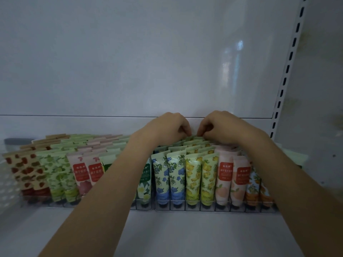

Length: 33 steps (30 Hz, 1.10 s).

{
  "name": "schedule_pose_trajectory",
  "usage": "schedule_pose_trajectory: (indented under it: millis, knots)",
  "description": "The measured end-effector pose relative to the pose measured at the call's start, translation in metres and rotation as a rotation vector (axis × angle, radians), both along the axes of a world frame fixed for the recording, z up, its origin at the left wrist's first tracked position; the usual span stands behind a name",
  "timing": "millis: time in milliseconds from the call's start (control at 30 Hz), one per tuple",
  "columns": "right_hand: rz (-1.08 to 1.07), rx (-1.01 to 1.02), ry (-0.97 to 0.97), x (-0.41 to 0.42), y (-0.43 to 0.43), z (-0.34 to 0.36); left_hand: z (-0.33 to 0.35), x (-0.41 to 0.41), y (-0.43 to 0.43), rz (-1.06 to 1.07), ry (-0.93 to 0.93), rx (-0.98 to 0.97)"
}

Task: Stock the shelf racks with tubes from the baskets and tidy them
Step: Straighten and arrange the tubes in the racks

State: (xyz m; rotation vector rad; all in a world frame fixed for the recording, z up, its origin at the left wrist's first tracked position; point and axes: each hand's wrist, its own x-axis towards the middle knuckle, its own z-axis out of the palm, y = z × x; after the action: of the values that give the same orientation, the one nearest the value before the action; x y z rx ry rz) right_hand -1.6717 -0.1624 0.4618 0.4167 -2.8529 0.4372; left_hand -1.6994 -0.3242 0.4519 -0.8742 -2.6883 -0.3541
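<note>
Reaching in from the bottom of the frame, two bare forearms cross a white shelf board (176, 230) that fills the lower part of the view. Beyond the bare board, a clear rack (193, 205) runs across the middle of the frame, split into narrow lanes. Tubes stand in the lanes cap down, one behind another, with their flat crimped ends up.

From the left of the frame the front row reads: strawberry tubes (24, 169), green-leaf tubes (55, 171), pink tubes (87, 173), then a white-flower tube (144, 188) half hidden by the left forearm. Right of centre stand blue-flower tubes (168, 175), yellow tubes (202, 175), peach tubes (232, 177) and orange tubes (254, 188), the last partly behind the right forearm.

Farther back, just above centre, both hands meet over the rear end of the yellow lanes. The left hand (167, 127) has its fingers curled downward, tips at the top edges of the rearmost tubes; whether it grips one or only touches cannot be told. The right hand (220, 127) is curled too, thumb and forefinger pinching the crimped edge of a rear yellow tube.

Behind the hands a pale back panel (148, 62) fills the upper frame, and a slotted upright (289, 62) rises along its right side.
</note>
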Motion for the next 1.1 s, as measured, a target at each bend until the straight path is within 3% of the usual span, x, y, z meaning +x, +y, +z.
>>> schedule_pose_trajectory:
  millis: [600,733,833,1100]
  knots:
    - [0.07,-0.104,-0.011,0.02,0.03,0.032,0.008,0.011,0.005,-0.013,0.068,0.015]
    - [0.049,0.043,-0.198,0.04,0.037,0.04,0.023,0.037,0.015,-0.179,0.042,0.096]
    - [0.01,0.15,-0.302,0.049,0.034,0.038,0.026,0.055,0.022,-0.229,-0.028,0.044]
    - [-0.001,0.22,-0.259,0.046,0.014,0.027,0.016,0.066,0.031,-0.137,-0.123,-0.086]
